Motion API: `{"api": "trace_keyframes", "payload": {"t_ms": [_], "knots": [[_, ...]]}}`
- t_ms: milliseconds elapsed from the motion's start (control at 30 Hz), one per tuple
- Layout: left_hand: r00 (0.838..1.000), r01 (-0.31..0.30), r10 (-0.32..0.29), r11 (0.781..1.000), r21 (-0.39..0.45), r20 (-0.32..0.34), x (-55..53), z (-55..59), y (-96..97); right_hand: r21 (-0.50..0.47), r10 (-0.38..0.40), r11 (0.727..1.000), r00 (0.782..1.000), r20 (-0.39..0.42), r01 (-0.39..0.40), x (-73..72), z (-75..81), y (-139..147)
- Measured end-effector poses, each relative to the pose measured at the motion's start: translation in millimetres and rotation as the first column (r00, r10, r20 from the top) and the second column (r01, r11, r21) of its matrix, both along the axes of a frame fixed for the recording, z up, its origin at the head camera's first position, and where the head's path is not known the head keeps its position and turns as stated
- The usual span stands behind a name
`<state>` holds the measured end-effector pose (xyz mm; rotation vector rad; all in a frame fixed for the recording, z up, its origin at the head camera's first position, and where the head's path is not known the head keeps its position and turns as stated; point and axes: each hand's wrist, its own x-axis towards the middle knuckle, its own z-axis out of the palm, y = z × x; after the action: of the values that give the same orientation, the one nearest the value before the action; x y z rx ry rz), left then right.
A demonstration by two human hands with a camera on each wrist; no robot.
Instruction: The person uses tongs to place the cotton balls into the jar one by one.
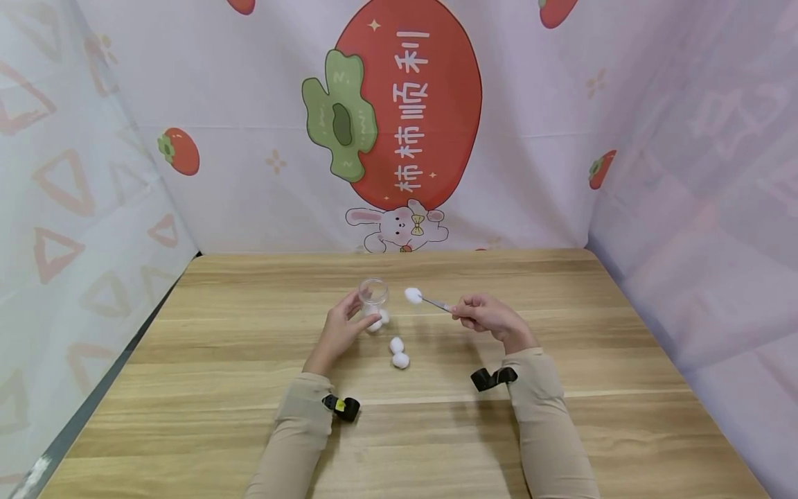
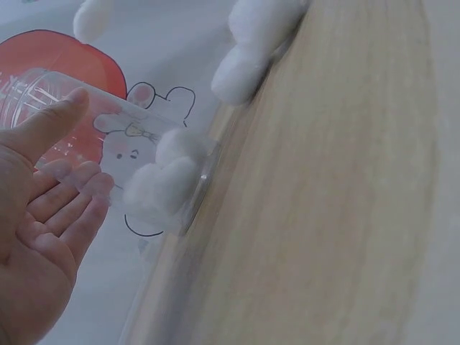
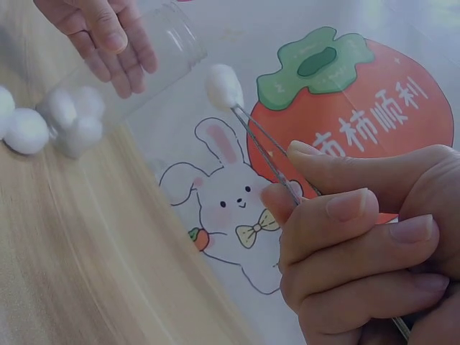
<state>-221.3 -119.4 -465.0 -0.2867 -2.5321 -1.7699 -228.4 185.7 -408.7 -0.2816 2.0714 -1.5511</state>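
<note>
My left hand [image 1: 343, 326] holds a clear jar [image 1: 374, 296], thumb at the near side and fingers at the left. The jar stands upright on the table with several white cotton balls [image 2: 169, 176] at its bottom. My right hand [image 1: 491, 317] pinches metal tweezers [image 3: 266, 147] between thumb and index finger, other fingers curled in. Their tips grip a cotton ball [image 3: 224, 86], raised above the table just right of the jar's mouth. Two loose cotton balls [image 1: 400, 360] lie touching each other in front of the jar.
A wood-grain table [image 1: 399, 430] spreads under both arms. Behind it hangs a pale cloth [image 1: 530, 173] printed with a persimmon and a rabbit, and more cloth walls in the left and right sides. Each wrist wears a black camera strap [image 1: 494, 378].
</note>
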Motion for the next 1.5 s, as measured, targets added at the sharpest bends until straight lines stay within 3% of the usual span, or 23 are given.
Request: {"api": "trace_keyframes", "payload": {"t_ms": [767,833,1000,1067,1500], "knots": [[1.0,0.01,-0.01,1.0,0.007,-0.009,1.1,1.1,1.6,-0.009,0.05,0.999,0.997,-0.059,-0.051,-9.7,17.8,-21.5],[1.0,0.011,-0.011,1.0,0.014,0.001,6.4,9.8,3.1,-0.007,0.049,0.999,0.997,-0.056,-0.05,-10.1,18.7,-22.5],[1.0,0.006,-0.007,0.999,0.031,0.008,6.1,8.6,2.5,-0.005,0.049,0.999,0.997,-0.057,-0.049,-10.7,19.9,-26.3],[1.0,0.003,-0.003,1.0,0.031,-0.005,1.4,-0.1,1.0,-0.01,0.05,0.999,0.997,-0.057,-0.051,-10.7,20.2,-27.3],[1.0,-0.001,0.001,1.0,0.021,-0.004,0.7,-1.4,0.4,-0.014,0.045,0.999,0.997,-0.061,-0.046,-10.2,23.4,-30.4]]}}
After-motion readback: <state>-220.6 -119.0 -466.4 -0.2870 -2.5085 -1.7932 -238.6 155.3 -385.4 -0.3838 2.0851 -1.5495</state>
